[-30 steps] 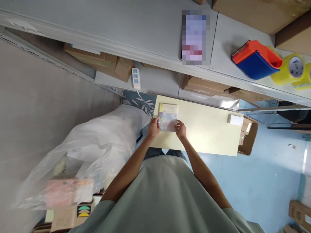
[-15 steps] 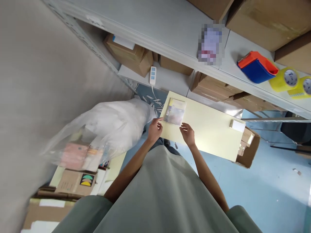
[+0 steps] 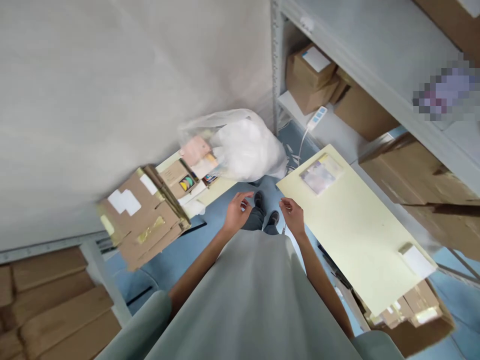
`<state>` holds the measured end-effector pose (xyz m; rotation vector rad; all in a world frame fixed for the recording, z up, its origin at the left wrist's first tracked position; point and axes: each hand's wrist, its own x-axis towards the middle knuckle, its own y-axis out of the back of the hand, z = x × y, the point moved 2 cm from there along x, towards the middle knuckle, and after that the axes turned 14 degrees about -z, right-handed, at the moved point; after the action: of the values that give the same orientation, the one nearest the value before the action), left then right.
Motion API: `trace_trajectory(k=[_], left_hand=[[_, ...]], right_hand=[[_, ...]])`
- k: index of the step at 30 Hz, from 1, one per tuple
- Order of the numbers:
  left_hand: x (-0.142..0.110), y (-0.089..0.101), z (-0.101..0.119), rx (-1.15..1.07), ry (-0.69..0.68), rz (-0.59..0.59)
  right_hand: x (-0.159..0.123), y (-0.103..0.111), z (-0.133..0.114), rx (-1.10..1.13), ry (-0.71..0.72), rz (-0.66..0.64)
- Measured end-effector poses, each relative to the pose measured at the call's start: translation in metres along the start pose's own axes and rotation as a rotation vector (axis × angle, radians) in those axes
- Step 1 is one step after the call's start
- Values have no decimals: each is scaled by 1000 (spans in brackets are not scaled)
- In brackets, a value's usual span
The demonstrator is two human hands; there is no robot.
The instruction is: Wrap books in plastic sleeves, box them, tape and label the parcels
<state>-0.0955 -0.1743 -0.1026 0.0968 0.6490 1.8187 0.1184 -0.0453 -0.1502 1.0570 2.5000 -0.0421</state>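
My left hand (image 3: 239,211) hovers in front of my body above the floor, its fingers loosely curved and apart, with nothing in them. Opposite it, my right hand (image 3: 293,216) is also empty, fingers bent but parted, close to the left edge of a pale yellow table (image 3: 356,235). A flat package in clear wrapping (image 3: 320,174), printed in soft purple and yellow, lies near the table's far corner, apart from both hands. At the table's other end rests a small white box (image 3: 417,261).
A large translucent plastic bag (image 3: 249,147) stands by the wall, beside a pink packet (image 3: 195,150). Flattened cardboard (image 3: 150,220) is stacked left. A power strip (image 3: 317,118) and cartons (image 3: 315,75) sit on the right shelving. An open carton (image 3: 431,330) stands at the table's near end.
My view has turned left, so the table and shelving now lie farther right. My hands are no longer beside the wrapped package; it stays on the table.
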Motion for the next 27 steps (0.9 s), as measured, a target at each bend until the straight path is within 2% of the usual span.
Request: trace_trajectory(k=[3,7,11,14,17,22,24,27], left_hand=[[-35,21,-11,-22,49,116],[-69,54,-28,-29,66,247],[-100,93,-62,-1,103,349],[-127,124,-108,55,208,398],[-158,156,-169,212,407,394],[-214,205,-277,447,691,221],[-229,218,-312,495,712,114],[-239,229,-349,534,647,-14]], right_hand=[[-1,-26,-14,-44,41,-96],[-3,-54,-36,-106,124,-188],[-3,-84,-53,-162,171,-269],[-3,-114,-61,-202,189,-309],[-5,-151,-66,-235,199,-330],[-20,-221,-66,-283,170,-315],[-28,-249,-66,-296,148,-308],[-42,-289,-65,-302,115,-303]])
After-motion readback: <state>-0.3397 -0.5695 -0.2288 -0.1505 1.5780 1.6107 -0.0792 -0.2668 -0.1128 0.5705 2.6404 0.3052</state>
